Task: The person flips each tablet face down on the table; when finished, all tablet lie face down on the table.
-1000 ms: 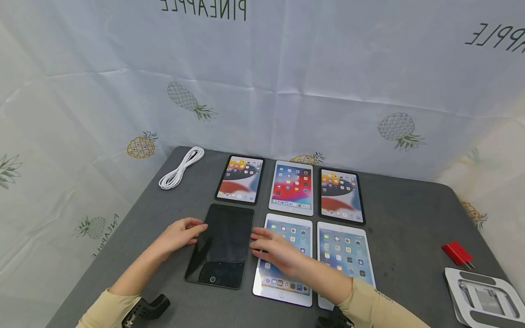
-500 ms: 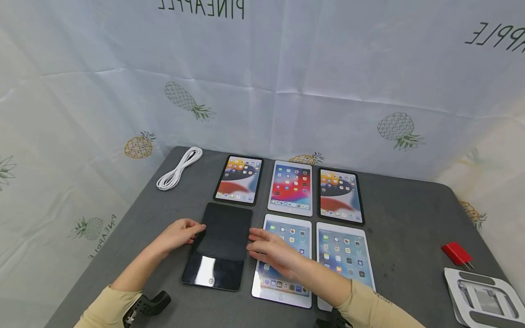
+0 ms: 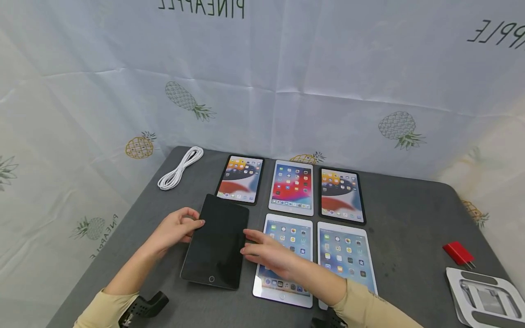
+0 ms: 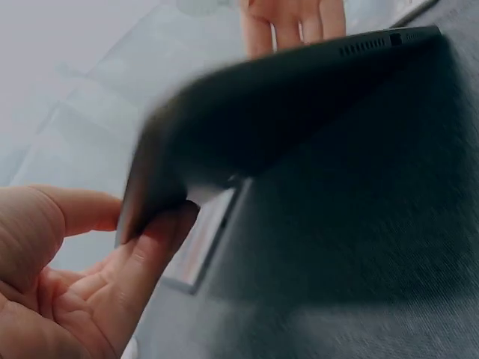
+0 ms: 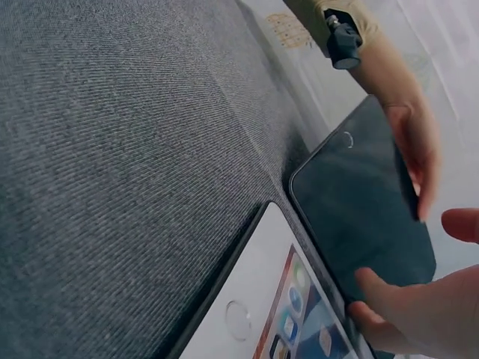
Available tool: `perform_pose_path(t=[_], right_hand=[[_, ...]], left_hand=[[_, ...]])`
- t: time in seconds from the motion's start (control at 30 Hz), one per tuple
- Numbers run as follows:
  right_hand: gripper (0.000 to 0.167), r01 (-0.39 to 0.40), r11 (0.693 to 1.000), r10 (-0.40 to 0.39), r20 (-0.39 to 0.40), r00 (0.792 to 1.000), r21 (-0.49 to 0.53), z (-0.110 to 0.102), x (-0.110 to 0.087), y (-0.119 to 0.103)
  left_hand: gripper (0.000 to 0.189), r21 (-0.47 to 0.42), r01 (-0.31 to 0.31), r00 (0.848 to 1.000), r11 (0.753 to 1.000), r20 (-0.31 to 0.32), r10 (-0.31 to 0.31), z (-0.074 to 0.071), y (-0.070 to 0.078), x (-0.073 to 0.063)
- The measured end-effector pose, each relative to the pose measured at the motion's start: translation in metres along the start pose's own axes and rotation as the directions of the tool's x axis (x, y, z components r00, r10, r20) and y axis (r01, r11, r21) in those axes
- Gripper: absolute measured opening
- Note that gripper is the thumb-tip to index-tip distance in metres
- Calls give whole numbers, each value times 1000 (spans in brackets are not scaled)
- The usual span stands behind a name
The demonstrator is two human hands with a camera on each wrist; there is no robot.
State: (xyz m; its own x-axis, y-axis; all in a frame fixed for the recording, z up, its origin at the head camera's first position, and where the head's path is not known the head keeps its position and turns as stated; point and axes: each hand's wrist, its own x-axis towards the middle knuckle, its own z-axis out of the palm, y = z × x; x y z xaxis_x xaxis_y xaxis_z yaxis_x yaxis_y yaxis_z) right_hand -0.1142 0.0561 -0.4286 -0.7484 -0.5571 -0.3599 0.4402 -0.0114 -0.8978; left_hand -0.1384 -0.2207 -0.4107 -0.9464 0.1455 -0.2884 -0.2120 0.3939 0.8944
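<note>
With 12 o'clock pointing away from the person: nearest, at 6, the grey cloth-covered table (image 3: 225, 312) shows bare between the sleeves, so there's some room to slide back.

Just beyond is the slim black tablet with a dark glass screen and round home button (image 3: 217, 248), tilted, far end up off the cloth. Can't tell if the near end touches down. Step in hand looks like a lift, imo. The left hand (image 3: 174, 230) pinches the edge at 10 o'clock, thumb on top. The right hand (image 3: 268, 255) is at 3, fingers loosely straight with tips at the edge, no real grip. Next move probably calls for a firmer hold on that side.

Tight at 3: a white-framed tablet with a pale blue home screen (image 3: 293, 234) sits just beside, partly under the right forearm, then its white-framed twin (image 3: 344, 253). Way past those: a white-and-grey folding stand (image 3: 480, 296) and a red plastic plug (image 3: 458, 253).

12 is snug too: the raised end overlaps, from the head view, a black-framed tablet with orange-and-blue wallpaper (image 3: 240, 178). A coiled white cable (image 3: 180, 168) lies at 11. Easiest room's at 9, plain cloth out to the table's slanted edge.
</note>
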Motion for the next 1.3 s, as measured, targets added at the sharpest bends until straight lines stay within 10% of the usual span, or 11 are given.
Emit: perform_pose_path(t=[0.4, 0.77, 1.1, 1.3], right_hand=[[68, 139, 967, -151, -42, 988, -212, 22, 1, -15], [70, 170, 971, -187, -93, 978, -168, 24, -8, -22], [69, 175, 979, -187, -120, 975, -107, 15, -14, -22], [68, 176, 982, -183, -107, 977, -70, 12, -17, -25]], left_hand=[[31, 148, -161, 980, 976, -98, 176, 23, 34, -8], [33, -45, -269, 963, 962, -18, 269, 51, 45, -10], [41, -167, -203, 951, 965, 202, 235, 72, 24, -7], [52, -136, -114, 963, 984, 228, 143, 78, 9, -7]])
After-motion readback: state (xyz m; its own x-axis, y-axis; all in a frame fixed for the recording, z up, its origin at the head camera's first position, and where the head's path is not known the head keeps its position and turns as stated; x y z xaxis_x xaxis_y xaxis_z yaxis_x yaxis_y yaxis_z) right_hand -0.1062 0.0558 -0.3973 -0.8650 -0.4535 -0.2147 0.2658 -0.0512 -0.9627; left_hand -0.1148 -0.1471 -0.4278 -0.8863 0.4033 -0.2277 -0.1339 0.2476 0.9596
